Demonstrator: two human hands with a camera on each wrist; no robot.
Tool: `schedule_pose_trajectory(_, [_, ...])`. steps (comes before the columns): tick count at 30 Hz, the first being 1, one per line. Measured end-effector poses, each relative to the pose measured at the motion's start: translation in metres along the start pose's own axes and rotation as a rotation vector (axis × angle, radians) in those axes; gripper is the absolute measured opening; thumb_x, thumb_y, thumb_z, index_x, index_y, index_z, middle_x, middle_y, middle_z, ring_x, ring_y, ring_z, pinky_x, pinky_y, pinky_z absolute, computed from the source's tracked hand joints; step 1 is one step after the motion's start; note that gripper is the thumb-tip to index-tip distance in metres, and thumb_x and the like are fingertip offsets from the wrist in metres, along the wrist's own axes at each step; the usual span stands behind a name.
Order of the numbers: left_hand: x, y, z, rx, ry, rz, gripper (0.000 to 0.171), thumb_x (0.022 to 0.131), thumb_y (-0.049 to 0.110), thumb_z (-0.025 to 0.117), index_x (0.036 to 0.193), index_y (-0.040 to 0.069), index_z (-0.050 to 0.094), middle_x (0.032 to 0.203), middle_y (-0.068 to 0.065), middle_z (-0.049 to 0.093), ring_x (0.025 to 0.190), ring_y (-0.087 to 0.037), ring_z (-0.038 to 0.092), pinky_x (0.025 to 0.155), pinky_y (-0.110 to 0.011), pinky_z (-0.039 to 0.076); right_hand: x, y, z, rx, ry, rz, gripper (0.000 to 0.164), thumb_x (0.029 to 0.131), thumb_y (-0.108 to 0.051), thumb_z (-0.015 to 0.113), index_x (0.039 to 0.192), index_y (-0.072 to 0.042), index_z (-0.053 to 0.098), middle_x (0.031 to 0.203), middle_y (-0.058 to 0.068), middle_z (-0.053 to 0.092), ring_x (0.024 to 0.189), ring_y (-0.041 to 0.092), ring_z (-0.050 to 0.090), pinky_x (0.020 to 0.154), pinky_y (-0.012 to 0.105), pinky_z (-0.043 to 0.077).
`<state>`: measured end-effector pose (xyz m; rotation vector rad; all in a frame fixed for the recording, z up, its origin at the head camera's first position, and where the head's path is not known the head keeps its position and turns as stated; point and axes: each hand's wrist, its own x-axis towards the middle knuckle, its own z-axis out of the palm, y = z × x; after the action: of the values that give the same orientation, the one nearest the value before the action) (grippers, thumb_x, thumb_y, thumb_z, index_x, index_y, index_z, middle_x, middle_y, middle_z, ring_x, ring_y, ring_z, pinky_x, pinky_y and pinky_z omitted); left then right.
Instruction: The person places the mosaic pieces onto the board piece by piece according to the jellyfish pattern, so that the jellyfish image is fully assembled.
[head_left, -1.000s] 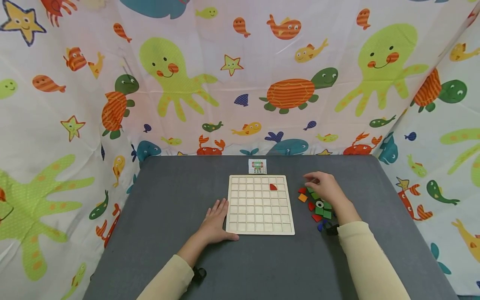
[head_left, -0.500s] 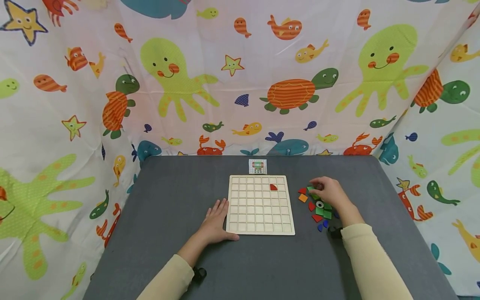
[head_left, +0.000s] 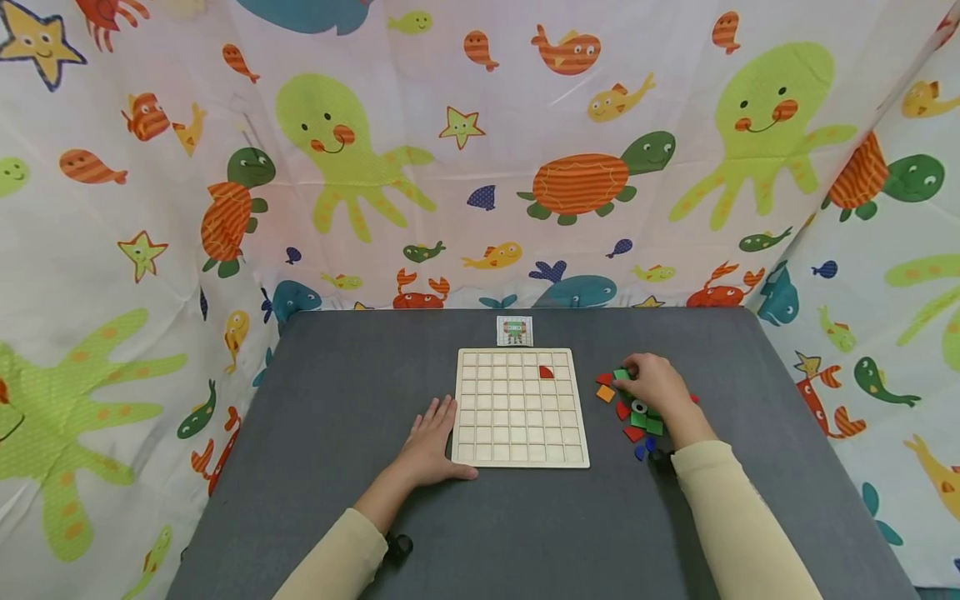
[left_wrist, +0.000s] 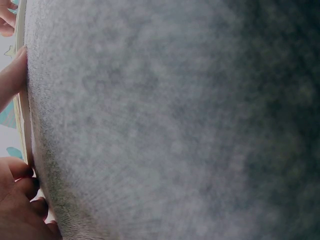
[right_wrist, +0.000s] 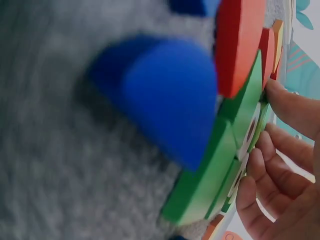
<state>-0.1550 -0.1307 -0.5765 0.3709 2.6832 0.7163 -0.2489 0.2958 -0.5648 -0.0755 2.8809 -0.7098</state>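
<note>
Right of the board (head_left: 517, 415), the right hand (head_left: 660, 387) curves over the pile (head_left: 638, 419); any grip cannot be confirmed. The left hand (head_left: 426, 443) lies spread against the board. Green piece (head_left: 621, 374), pile's far end: likely light, stiff; pinch opposite edges.

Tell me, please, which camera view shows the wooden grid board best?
The head view: there the wooden grid board appears nearly whole, its squares clear. The left wrist view shows only its narrow edge, at left; in the right wrist view, I cannot surely identify it.

Printed cloth (head_left: 450, 187) hangs behind the grey table (head_left: 525, 533).
</note>
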Motion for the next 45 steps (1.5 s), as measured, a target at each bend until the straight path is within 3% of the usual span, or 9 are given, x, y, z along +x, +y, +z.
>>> schedule_pose_trajectory(5, [0.001, 0.001, -0.001, 0.016, 0.002, 0.007, 0.129, 0.071, 0.056, 0.087, 0.163, 0.006, 0.012, 0.170, -0.011, 0.009, 0.158, -0.032, 0.004, 0.124, -0.058, 0.010, -0.001, -0.004, 0.001, -0.009, 0.026, 0.077, 0.056, 0.088, -0.042, 0.078, 0.118, 0.003, 0.065, 0.109, 0.022, 0.066, 0.089, 0.033, 0.061, 0.077, 0.049, 0.054])
schedule_pose_trajectory(9, [0.002, 0.001, 0.000, 0.020, 0.003, 0.009, 0.128, 0.072, 0.057, 0.087, 0.163, 0.007, 0.011, 0.170, -0.010, 0.009, 0.158, -0.031, 0.003, 0.124, -0.058, 0.010, -0.003, -0.005, 0.001, -0.023, 0.046, 0.088, 0.051, 0.089, -0.042, 0.077, 0.112, 0.002, 0.067, 0.105, 0.020, 0.068, 0.085, 0.031, 0.062, 0.073, 0.046, 0.054])
schedule_pose_trajectory(17, [0.000, -0.001, 0.000, -0.006, 0.010, 0.013, 0.128, 0.072, 0.056, 0.087, 0.163, 0.007, 0.011, 0.170, -0.010, 0.008, 0.158, -0.032, 0.003, 0.124, -0.058, 0.008, -0.002, -0.009, -0.003, 0.018, 0.043, 0.047, 0.037, 0.093, -0.024, 0.073, 0.121, 0.000, 0.071, 0.110, 0.021, 0.071, 0.094, 0.035, 0.066, 0.078, 0.051, 0.055])
schedule_pose_trajectory(25, [0.001, -0.001, 0.002, 0.012, 0.008, 0.002, 0.129, 0.071, 0.057, 0.087, 0.163, 0.008, 0.011, 0.171, -0.009, 0.008, 0.158, -0.030, 0.003, 0.124, -0.058, 0.009, -0.001, -0.010, -0.004, 0.058, 0.001, 0.044, 0.036, 0.097, -0.022, 0.068, 0.130, -0.006, 0.067, 0.123, 0.021, 0.068, 0.109, 0.038, 0.064, 0.084, 0.056, 0.051])
schedule_pose_trajectory(35, [-0.002, -0.002, 0.002, -0.008, 0.002, 0.014, 0.129, 0.071, 0.057, 0.087, 0.163, 0.007, 0.011, 0.170, -0.011, 0.009, 0.158, -0.032, 0.004, 0.124, -0.059, 0.009, -0.004, -0.023, -0.005, 0.093, 0.032, -0.139, 0.034, 0.098, -0.015, 0.067, 0.129, -0.002, 0.066, 0.129, 0.024, 0.058, 0.110, 0.040, 0.062, 0.086, 0.052, 0.055])
schedule_pose_trajectory(45, [-0.001, -0.002, 0.001, -0.012, 0.008, 0.024, 0.129, 0.071, 0.058, 0.086, 0.163, 0.007, 0.011, 0.170, -0.011, 0.009, 0.158, -0.033, 0.003, 0.124, -0.059, 0.009, -0.001, -0.043, -0.010, 0.104, 0.071, -0.186, 0.033, 0.097, -0.017, 0.069, 0.128, -0.005, 0.067, 0.129, 0.020, 0.058, 0.104, 0.033, 0.059, 0.081, 0.048, 0.054])
